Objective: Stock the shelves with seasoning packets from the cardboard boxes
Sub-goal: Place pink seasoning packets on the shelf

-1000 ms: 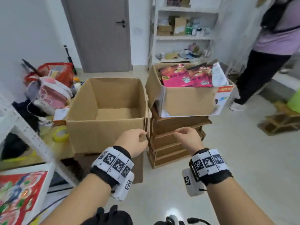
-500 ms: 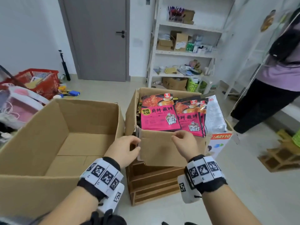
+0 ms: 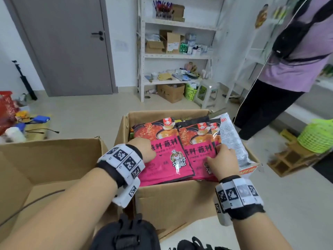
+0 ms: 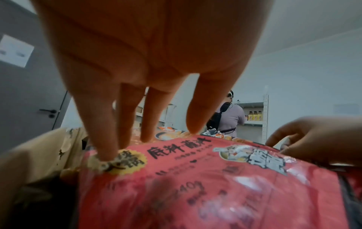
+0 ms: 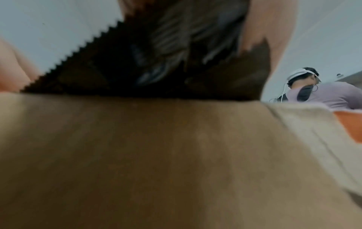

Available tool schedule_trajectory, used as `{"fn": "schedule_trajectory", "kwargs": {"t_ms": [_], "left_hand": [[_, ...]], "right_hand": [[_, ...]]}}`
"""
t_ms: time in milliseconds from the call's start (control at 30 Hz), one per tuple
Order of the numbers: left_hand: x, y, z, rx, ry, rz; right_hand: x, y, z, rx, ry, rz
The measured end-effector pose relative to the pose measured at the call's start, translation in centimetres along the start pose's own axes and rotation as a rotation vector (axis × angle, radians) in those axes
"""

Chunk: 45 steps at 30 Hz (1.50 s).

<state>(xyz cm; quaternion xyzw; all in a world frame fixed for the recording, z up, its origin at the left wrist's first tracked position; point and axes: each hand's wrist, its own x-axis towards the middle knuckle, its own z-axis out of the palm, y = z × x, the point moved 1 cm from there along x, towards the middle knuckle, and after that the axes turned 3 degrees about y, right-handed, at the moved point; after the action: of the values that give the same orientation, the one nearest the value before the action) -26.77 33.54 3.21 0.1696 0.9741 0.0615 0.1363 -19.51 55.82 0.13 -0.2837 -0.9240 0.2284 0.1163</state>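
Observation:
An open cardboard box [image 3: 171, 204] in front of me is packed with pink and red seasoning packets [image 3: 167, 159]. My left hand [image 3: 144, 150] lies on the left stack. In the left wrist view its fingers [image 4: 150, 131] reach straight down and touch the top packet [image 4: 195, 186]. My right hand [image 3: 221, 159] is on the right stack [image 3: 198, 154], fingers curled over the packets' right edge. The right wrist view shows a dark packet with a serrated edge [image 5: 176, 62] held against the palm above the box wall [image 5: 156, 155].
An empty cardboard box [image 3: 45, 159] stands open at my left. A person in a purple top [image 3: 288, 69] stands at the right, near a green basket [image 3: 317, 138]. White shelves [image 3: 180, 56] with small boxes line the far wall beside a grey door [image 3: 68, 51].
Both hands have moved up from the box's front edge onto the packets. The full box now sits closer and lower in the head view.

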Motion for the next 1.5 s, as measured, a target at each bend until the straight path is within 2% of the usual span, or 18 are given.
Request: {"fn": "schedule_trajectory", "kwargs": {"t_ms": [67,200,333,467,633,733,800,933,1067,1167,1267,1400,1500], "left_hand": [[0.6,-0.1,0.2,0.059,-0.076,-0.033],[1.2,0.5,0.0,0.082,-0.134,-0.097],[1.0,1.4,-0.7,0.103,-0.140,-0.243],[0.9,1.7,-1.4,0.021,-0.117,-0.292],[0.9,2.3,-1.4,-0.320,0.016,-0.321],[0.6,3.5,-1.0,-0.664,0.086,-0.221],[-0.3,4.5,-0.7,-0.905,0.147,-0.168],[-4.0,5.3,0.7,-1.359,0.363,-0.113],[-10.0,4.4,2.1,-1.452,0.602,-0.109],[-15.0,3.2,2.2,-1.512,0.732,-0.101],[-20.0,1.6,2.8,-1.575,0.838,-0.134],[-28.7,-1.3,5.3,-1.735,0.895,-0.245],[-38.3,-3.5,8.1,-1.652,1.000,-0.412]], "right_hand": [[0.5,0.1,0.0,-0.046,-0.030,-0.009],[1.1,-0.7,-0.1,-0.130,-0.137,-0.067],[0.6,-1.1,0.1,-0.158,-0.125,-0.096],[0.6,-1.0,-0.2,-0.152,-0.169,-0.154],[1.2,-0.5,-0.5,-0.115,-0.225,-0.190],[1.2,0.5,-0.8,-0.021,-0.215,-0.235],[1.1,1.1,-1.0,0.095,-0.184,-0.271],[1.7,1.9,-2.4,0.428,-0.069,-0.314],[1.4,0.9,-4.9,0.657,0.051,-0.474],[-1.4,-1.5,-6.6,0.842,0.090,-0.613],[-6.2,-4.3,-6.7,0.966,-0.054,-0.716],[-15.5,-7.1,-4.1,0.994,-0.440,-0.817],[-24.8,-8.6,-1.8,0.961,-0.705,-0.859]]}}
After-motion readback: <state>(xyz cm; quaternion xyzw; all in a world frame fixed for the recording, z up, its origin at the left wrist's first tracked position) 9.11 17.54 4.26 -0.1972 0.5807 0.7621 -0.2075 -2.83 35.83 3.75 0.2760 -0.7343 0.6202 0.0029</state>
